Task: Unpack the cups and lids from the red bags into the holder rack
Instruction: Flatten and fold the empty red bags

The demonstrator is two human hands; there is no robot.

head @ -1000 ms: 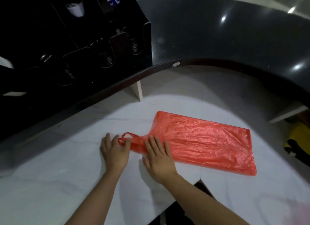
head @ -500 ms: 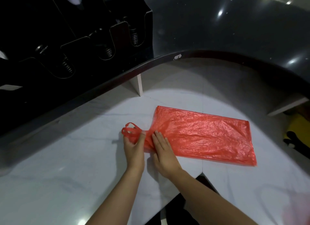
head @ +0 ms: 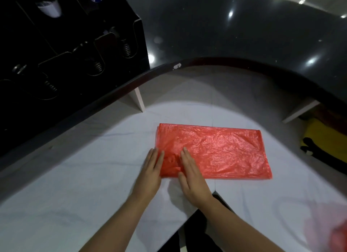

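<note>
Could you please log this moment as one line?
left hand: flat on bag edge | right hand: flat on red bag | bag: flattened on white counter

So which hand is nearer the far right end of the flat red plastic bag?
Right. The right hand lies flat on the flat red plastic bag; the left hand presses its folded left edge, farther away.
</note>
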